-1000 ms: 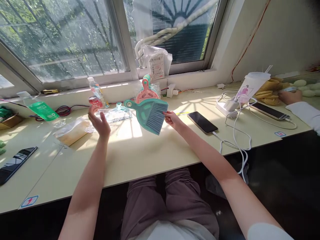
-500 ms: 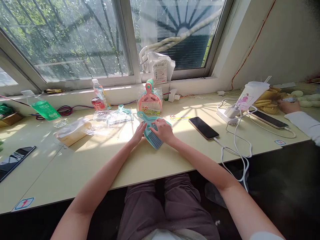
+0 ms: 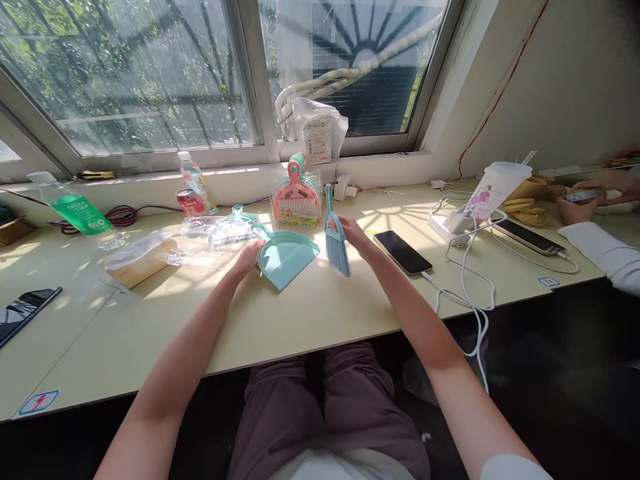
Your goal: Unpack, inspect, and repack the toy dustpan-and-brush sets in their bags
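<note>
My left hand (image 3: pixel 248 259) grips a mint-green dustpan (image 3: pixel 289 259) by its left side, near the handle; the pan's open face is turned up and its flat lip points toward me. In my right hand (image 3: pixel 351 233) is a matching small hand brush (image 3: pixel 336 241), held upright with its handle up and grey-blue bristles down. Brush and dustpan are apart, with a short gap between them. Behind them a wrapped pink dustpan-and-brush set (image 3: pixel 297 200) leans at the windowsill. Another mint set (image 3: pixel 237 221) lies by clear plastic wrapping to the left.
On the right are a phone (image 3: pixel 403 252) on a cable, a lidded cup (image 3: pixel 497 190) and a power strip (image 3: pixel 445 227). A co-worker's hand (image 3: pixel 575 208) works farther right. Leftward are a tissue pack (image 3: pixel 140 259), a red can (image 3: pixel 190 202) and a green bottle (image 3: pixel 83 215).
The brush has come off the dustpan. My right hand has moved it right and turned it upright, while my left hand has shifted left with the pan.
</note>
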`<state>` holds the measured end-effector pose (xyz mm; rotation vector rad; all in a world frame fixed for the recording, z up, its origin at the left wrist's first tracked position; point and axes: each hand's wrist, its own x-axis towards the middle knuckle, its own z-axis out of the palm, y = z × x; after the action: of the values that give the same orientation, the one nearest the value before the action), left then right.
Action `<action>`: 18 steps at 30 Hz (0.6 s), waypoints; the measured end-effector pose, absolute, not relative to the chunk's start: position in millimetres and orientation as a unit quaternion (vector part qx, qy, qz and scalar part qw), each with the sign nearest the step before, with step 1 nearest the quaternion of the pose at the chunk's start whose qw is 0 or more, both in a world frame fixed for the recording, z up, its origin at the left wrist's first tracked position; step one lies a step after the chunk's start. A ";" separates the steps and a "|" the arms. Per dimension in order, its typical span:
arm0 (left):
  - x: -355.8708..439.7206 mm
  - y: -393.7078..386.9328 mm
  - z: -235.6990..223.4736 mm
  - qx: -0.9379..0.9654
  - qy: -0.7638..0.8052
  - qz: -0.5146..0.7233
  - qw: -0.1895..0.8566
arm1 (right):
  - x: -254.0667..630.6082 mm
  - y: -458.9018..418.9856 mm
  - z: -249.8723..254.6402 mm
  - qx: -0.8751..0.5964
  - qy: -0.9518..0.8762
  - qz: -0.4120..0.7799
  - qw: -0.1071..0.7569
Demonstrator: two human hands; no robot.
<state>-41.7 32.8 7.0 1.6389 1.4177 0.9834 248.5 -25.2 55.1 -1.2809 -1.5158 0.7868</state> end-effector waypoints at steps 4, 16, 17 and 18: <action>-63.9 37.7 10.7 0.691 0.614 0.330 0.194 | 260.6 -31.0 64.1 -0.699 -0.631 0.096 0.322; -67.3 32.8 21.7 0.746 0.632 0.156 0.138 | 227.0 -50.6 50.3 -0.675 -0.730 0.051 0.096; -71.0 33.9 22.9 0.750 0.623 0.144 0.168 | 223.8 -50.2 47.9 -0.677 -0.728 0.052 0.094; -74.5 34.9 23.8 0.750 0.617 0.136 0.195 | 222.0 -49.8 46.4 -0.679 -0.726 0.050 0.096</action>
<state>-74.5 34.9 23.8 2.1038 1.7296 0.3815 222.0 -49.8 46.4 -2.0119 -2.1512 0.1490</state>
